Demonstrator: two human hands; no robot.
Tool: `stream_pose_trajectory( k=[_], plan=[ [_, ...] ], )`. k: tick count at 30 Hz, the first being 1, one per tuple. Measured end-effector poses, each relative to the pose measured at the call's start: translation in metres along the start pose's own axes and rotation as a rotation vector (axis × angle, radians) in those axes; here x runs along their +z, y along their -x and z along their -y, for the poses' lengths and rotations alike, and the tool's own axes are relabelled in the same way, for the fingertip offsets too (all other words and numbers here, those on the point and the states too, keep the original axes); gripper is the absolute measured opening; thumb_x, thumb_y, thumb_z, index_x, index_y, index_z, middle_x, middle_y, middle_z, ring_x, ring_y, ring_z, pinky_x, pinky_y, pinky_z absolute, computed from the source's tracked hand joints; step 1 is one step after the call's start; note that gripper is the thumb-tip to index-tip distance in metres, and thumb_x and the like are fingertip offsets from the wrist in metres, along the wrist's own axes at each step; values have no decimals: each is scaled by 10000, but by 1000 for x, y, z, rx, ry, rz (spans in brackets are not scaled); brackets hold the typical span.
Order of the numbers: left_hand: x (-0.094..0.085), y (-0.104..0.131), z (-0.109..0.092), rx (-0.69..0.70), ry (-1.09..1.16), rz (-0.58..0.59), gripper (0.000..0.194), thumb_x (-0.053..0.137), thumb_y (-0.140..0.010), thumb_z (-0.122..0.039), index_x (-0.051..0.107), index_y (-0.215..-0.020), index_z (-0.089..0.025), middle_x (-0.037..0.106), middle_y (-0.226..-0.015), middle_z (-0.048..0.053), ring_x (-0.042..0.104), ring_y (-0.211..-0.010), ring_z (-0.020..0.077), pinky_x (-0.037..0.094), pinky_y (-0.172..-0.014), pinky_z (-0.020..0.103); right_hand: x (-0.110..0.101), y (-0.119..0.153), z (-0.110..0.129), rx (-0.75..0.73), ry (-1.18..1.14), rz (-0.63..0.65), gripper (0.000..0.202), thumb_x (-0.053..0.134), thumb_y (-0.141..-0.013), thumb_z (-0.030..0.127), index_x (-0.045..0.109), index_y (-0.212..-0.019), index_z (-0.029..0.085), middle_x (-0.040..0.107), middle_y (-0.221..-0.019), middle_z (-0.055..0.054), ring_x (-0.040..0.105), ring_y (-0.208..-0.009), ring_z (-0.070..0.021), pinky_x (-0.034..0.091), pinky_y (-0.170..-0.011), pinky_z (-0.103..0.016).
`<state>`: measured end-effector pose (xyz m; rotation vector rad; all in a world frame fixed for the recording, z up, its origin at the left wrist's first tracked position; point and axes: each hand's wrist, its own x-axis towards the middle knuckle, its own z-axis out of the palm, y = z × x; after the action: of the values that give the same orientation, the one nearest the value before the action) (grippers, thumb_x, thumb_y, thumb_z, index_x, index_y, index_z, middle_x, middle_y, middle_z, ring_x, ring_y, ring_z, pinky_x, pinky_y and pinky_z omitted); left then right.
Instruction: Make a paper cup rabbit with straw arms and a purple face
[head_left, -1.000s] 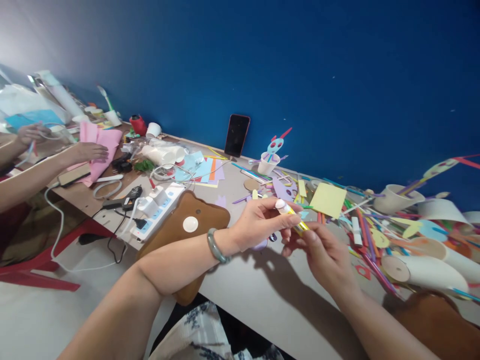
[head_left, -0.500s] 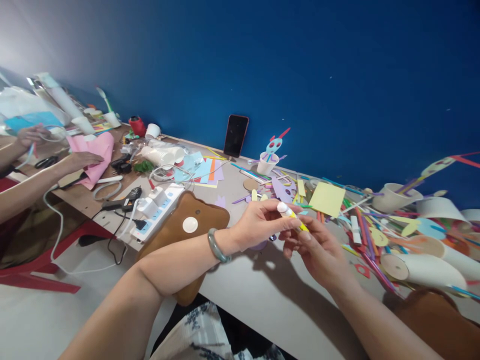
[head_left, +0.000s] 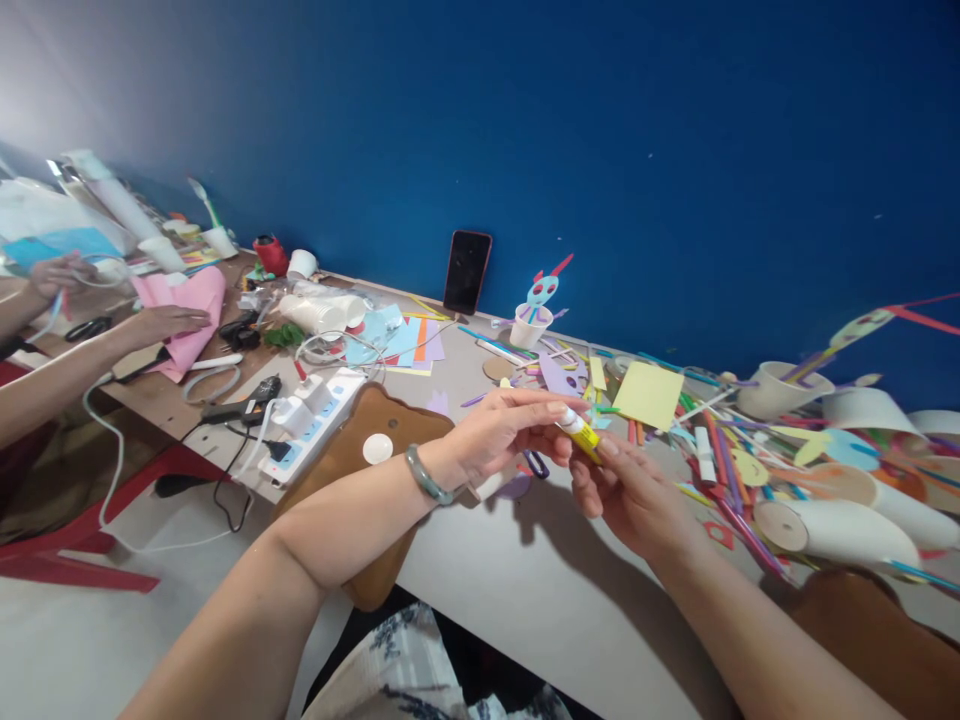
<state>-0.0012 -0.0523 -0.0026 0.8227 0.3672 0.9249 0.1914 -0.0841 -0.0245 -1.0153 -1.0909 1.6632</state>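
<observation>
Above the near part of the table, both my hands meet at a small yellow tube with a white end (head_left: 581,436), which looks like a glue stick. My left hand (head_left: 502,435), with a green bangle at its wrist, pinches the white end between thumb and fingers. The fingers of my right hand (head_left: 626,490) close round the yellow end. A purple paper shape (head_left: 561,378) and a blue paper figure (head_left: 542,292) in a white cup (head_left: 530,328) are beyond my hands. Right of them is a pale yellow paper square (head_left: 649,395).
Left of my arm are a brown bear-shaped board (head_left: 390,420), a power strip (head_left: 322,410) and a hot glue gun (head_left: 244,403). A phone (head_left: 466,272) leans on the blue wall. Sticks and a cardboard roll (head_left: 840,535) crowd the right. Another person's hands (head_left: 169,322) touch pink paper (head_left: 187,300).
My left fingertips have moved onto the white end of the tube, which shows more of its yellow side. The view has shifted slightly.
</observation>
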Motion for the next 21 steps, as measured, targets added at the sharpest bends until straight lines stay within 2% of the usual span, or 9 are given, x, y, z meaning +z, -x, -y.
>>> stream_pose_trajectory(
  k=[4, 8, 12, 16, 19, 21],
  plan=[
    [-2, -1, 1, -11, 26, 11, 359, 829, -795, -371, 786, -1038, -110, 685, -694, 39, 667, -619, 121, 542, -607, 249, 0, 0, -1, 14, -20, 34, 369, 771, -827, 571, 728, -791, 206, 627, -603, 21, 487, -371, -55, 410, -410, -198],
    [-2, -2, 0, -6, 5, -11, 360, 806, -816, -376, 773, -1049, -104, 688, -701, 44, 663, -625, 122, 532, -610, 250, 3, 0, 1, 50, -20, 36, 437, 738, -834, 620, 700, -758, 191, 601, -579, 24, 456, -366, -53, 372, -392, -200],
    [1, -2, 0, -6, -4, -49, 369, 798, -815, -400, 762, -1036, -107, 677, -698, 39, 639, -634, 117, 507, -618, 250, 7, -1, 1, 90, -45, 42, 457, 719, -827, 665, 694, -854, 210, 607, -587, 39, 457, -356, -64, 366, -384, -213],
    [5, -2, 3, 17, -48, -42, 345, 808, -811, -428, 760, -966, -123, 596, -637, -8, 541, -596, 78, 449, -612, 228, 10, 0, -1, 73, -22, 91, 469, 663, -858, 691, 660, -950, 232, 679, -683, 20, 532, -391, -94, 411, -420, -238],
    [3, -4, 2, 110, -149, -105, 303, 776, -841, -428, 748, -905, -133, 633, -721, 10, 528, -639, 74, 438, -633, 216, 7, 0, -4, 51, 110, 109, 511, 614, -866, 730, 637, -956, 228, 703, -702, -12, 606, -457, -150, 470, -470, -284],
    [-1, -8, -3, 221, -167, -212, 284, 744, -859, -421, 707, -833, -140, 675, -807, 37, 593, -735, 100, 475, -704, 220, 0, -2, -7, -3, 287, 37, 521, 583, -881, 732, 639, -981, 224, 714, -729, -30, 642, -522, -178, 503, -524, -313]
  ],
)
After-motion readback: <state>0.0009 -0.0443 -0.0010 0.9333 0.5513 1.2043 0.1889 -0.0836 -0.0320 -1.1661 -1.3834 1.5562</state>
